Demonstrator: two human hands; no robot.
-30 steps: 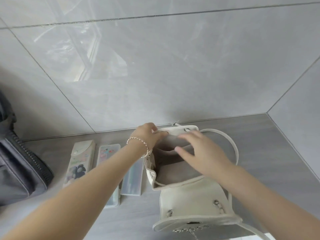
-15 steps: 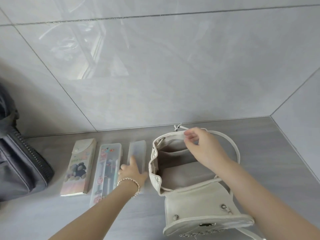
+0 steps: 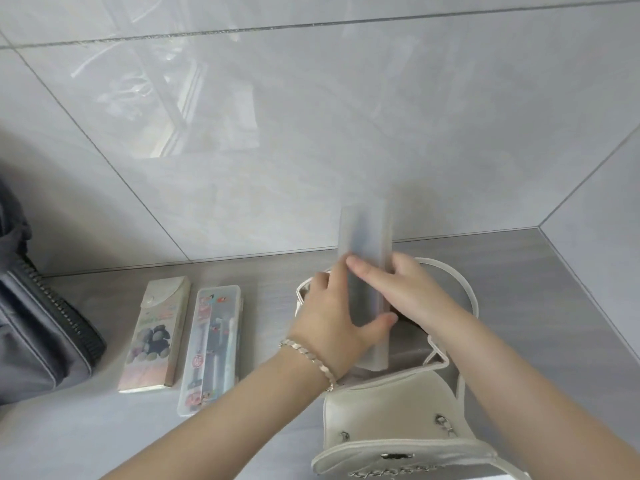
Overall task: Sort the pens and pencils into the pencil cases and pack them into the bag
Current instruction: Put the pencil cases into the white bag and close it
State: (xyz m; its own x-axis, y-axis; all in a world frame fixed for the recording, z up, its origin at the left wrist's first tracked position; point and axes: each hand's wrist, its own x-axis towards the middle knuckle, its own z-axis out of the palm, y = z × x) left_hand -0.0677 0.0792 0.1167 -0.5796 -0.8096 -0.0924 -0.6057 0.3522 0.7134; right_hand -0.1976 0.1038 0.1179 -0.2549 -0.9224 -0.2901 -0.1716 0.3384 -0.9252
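Observation:
A frosted translucent pencil case (image 3: 366, 237) stands nearly upright over the open mouth of the cream bag (image 3: 391, 410). My left hand (image 3: 332, 323) grips the case from its left side, with the thumb across its lower front. My right hand (image 3: 405, 289) holds the case from the right, fingers laid over its front. The case's lower end sits at the bag's opening. Two more cases lie flat to the left: a clear plastic one (image 3: 211, 348) with pens inside and a card-like one (image 3: 156, 334) with a plush-toy picture.
A dark grey zipped bag (image 3: 38, 327) sits at the far left on the grey counter (image 3: 536, 306). A tiled wall (image 3: 311, 116) rises just behind the counter. The cream bag's flap with a metal clasp (image 3: 398, 455) lies open toward me.
My left hand picked the frosted case up from the counter and carried it right, over the bag's mouth. My right hand left the bag's rim and now holds the case too.

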